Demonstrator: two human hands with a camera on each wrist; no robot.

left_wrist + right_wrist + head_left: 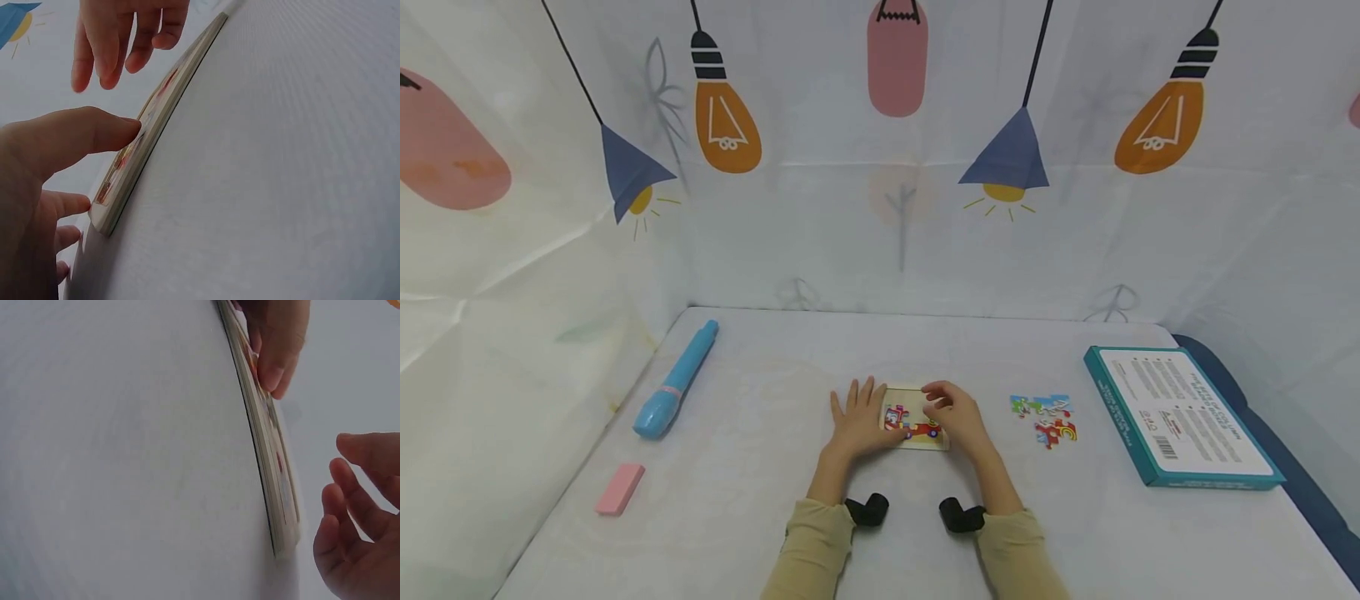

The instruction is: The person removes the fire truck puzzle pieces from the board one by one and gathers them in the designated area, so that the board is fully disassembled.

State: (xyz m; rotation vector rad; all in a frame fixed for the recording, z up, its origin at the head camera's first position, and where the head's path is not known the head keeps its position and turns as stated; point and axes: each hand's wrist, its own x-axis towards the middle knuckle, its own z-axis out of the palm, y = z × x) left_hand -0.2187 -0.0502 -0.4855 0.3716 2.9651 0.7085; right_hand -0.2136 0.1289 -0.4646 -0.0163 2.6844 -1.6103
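A small wooden jigsaw board (912,396) lies flat on the table between the two hands. Several joined pieces showing a red vehicle (922,430) fill its lower part, and bare wood shows above them. My left hand (859,423) spreads its fingers beside the board's left edge; in the left wrist view its thumb (115,132) rests on the board. Over the board's right side hovers my right hand (958,421), fingers loosely bent. The right wrist view shows nothing between those fingers (356,500), apart from the board (275,469).
Loose jigsaw pieces (1056,432) lie right of the board. Farther right is a teal box (1195,417) with printed text. At the left are a blue microphone-shaped object (677,379) and a pink block (621,489). A patterned white curtain (820,225) hangs behind the table.
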